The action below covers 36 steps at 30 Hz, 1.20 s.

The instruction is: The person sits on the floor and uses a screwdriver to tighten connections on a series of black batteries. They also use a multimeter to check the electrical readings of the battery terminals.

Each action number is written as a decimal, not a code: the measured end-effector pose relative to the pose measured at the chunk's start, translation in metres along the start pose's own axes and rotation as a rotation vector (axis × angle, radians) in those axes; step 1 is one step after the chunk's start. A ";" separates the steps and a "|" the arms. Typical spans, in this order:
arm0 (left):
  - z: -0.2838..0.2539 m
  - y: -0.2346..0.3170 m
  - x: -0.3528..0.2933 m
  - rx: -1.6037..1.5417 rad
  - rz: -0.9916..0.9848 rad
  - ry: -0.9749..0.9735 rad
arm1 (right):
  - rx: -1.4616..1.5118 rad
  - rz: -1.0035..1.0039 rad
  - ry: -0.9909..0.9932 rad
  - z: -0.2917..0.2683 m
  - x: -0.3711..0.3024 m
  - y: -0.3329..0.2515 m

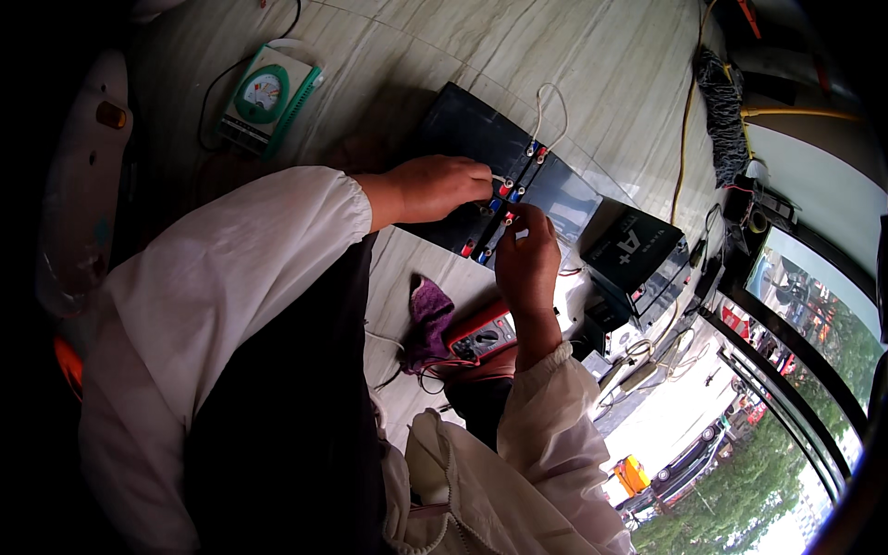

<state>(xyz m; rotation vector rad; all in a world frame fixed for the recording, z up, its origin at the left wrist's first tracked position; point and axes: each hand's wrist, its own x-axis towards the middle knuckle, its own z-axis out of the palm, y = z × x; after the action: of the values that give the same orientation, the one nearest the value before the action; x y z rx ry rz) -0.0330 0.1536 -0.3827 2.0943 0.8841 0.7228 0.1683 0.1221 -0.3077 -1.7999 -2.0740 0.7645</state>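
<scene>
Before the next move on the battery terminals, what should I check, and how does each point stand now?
1. Left hand at the terminals: ok, fingertips pinch at the red and blue connectors.
2. Right hand at the same row: ok, fingers raised just below the connectors.
3. Batteries lying flat on the floor: ok, side by side.
4. White wire attached: ok at its lower end; the loop stands free above.
5. Multimeter within reach: ok, beside the right wrist; dial setting cannot tell.
6. Connectors seated tight: cannot tell, too small.
</scene>
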 end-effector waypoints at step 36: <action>0.010 0.008 0.008 0.152 -0.019 -0.005 | -0.114 0.188 -0.007 0.027 -0.001 0.009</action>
<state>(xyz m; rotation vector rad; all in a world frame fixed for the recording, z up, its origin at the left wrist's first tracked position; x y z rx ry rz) -0.0184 0.1514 -0.3803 2.2159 0.9818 0.6576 0.1618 0.1164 -0.3349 -2.0795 -2.0105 0.7123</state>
